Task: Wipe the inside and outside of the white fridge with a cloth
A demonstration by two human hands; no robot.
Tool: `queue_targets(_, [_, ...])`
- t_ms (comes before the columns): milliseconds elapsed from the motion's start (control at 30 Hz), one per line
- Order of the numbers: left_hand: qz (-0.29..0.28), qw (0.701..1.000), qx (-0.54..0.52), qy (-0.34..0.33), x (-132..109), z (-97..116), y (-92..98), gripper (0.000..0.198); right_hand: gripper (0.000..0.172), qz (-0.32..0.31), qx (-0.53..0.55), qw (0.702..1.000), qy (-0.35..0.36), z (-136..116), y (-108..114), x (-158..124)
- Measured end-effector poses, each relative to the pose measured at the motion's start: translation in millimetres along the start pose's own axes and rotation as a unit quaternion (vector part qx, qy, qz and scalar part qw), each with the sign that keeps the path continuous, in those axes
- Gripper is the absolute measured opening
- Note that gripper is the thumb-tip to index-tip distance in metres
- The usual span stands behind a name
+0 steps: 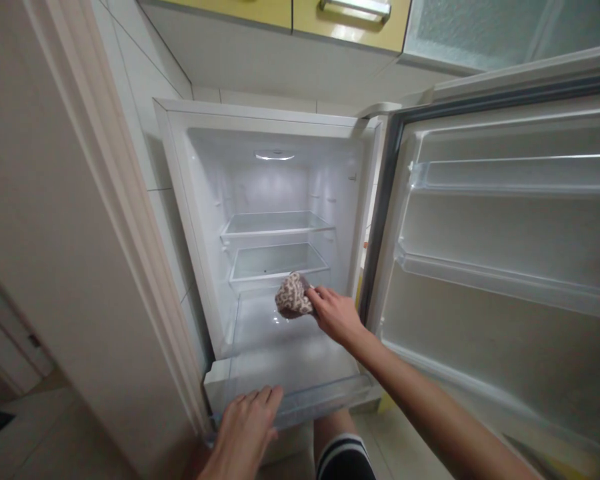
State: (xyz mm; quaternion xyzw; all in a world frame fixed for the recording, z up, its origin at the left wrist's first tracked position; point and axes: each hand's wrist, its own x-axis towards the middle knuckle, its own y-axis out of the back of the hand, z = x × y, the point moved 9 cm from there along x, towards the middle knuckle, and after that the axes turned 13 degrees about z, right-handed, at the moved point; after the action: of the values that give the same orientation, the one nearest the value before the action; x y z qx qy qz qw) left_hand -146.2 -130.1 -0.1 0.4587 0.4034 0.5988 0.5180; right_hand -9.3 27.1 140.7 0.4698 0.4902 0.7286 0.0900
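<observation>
A bunched brown-and-white patterned cloth [293, 296] is gripped in my right hand [335, 312], which reaches into the fridge above a pulled-out clear drawer [325, 395]. My left hand [250, 420] is at the drawer's front edge, fingers pointing forward over the rim; its thumb is low and partly hidden. Around the cloth is the white fridge interior [275, 190], with a lower glass shelf [280, 260] just behind it and an upper glass shelf [275, 222] higher up.
The fridge door [500, 227] stands wide open at the right, with clear door racks [510, 175]. A pale door frame [105, 200] rises close on the left. Yellow cabinets [350, 27] hang above. My leg [337, 433] is below the drawer.
</observation>
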Motion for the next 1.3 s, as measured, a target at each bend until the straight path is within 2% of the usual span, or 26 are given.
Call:
queue_targets(100, [0.009, 1.000, 0.016, -0.005, 12, 0, -5.0, 0.049, 0.046, -0.129, 0.011, 0.990, 0.056, -42, -74, 0])
queue_targets(167, [0.005, 1.000, 0.016, -0.005, 21, -2, -12.1, 0.050, 0.055, -0.200, 0.054, 0.973, 0.099, -67, -112, -10])
queue_targets(267, [-0.002, 1.000, 0.005, 0.006, 33, -12, -23.5, 0.053, 0.072, -0.233, 0.137, 0.954, 0.132, -85, -142, -21])
queue_targets(333, [0.000, 1.000, 0.005, 0.016, 38, -21, -31.0, 0.059, 0.079, -0.247, 0.158, 0.948, 0.124, -80, -153, -26])
queue_targets(400, [-0.005, 0.999, 0.010, 0.034, 41, -35, -42.2, 0.058, 0.071, -0.271, 0.128, 0.949, 0.099, -63, -164, -30])
queue_targets(467, [-0.016, 0.999, 0.006, 0.043, 41, -45, -58.2, 0.047, 0.063, -0.281, 0.079, 0.955, 0.046, -38, -172, -28])
queue_targets(533, [-0.037, 0.999, -0.002, 0.032, 39, -48, -78.1, 0.039, 0.065, -0.268, 0.046, 0.962, -0.012, -16, -175, -19])
queue_targets(600, [-0.064, 0.998, -0.004, 0.005, 35, -44, -97.9, 0.041, 0.068, -0.244, 0.028, 0.967, -0.062, 0, -180, -5])
queue_targets(667, [-0.094, 0.996, 0.002, -0.011, 29, -38, -114.4, 0.045, 0.067, -0.217, 0.017, 0.970, -0.108, 10, -186, 13])
queue_targets(767, [-0.114, 0.993, 0.001, -0.020, 24, -29, -125.5, 0.045, 0.064, -0.177, 0.016, 0.972, -0.153, 6, -196, 41])
queue_targets(833, [-0.107, 0.994, -0.002, -0.018, 24, -25, -124.6, 0.045, 0.060, -0.141, 0.030, 0.978, -0.152, -9, -199, 59])
queue_targets(933, [-0.085, 0.996, -0.002, -0.016, 26, -24, -116.5, 0.042, 0.050, -0.096, 0.077, 0.987, -0.105, -53, -199, 76])
queue_targets(1067, [-0.073, 0.997, 0.003, -0.017, 26, -23, -106.9, 0.046, 0.047, -0.119, 0.164, 0.979, 0.030, -138, -201, 74])
queue_targets(1133, [-0.074, 0.997, 0.003, -0.015, 24, -22, -105.9, 0.046, 0.048, -0.132, 0.195, 0.968, 0.080, -168, -201, 65])
queue_targets(1200, [-0.074, 0.997, 0.006, -0.016, 23, -21, -107.3, 0.045, 0.049, -0.140, 0.212, 0.961, 0.105, -178, -202, 53])
queue_targets(1300, [-0.070, 0.997, 0.020, -0.008, 22, -23, -111.6, 0.043, 0.045, -0.167, 0.258, 0.935, 0.175, -172, -202, 23])
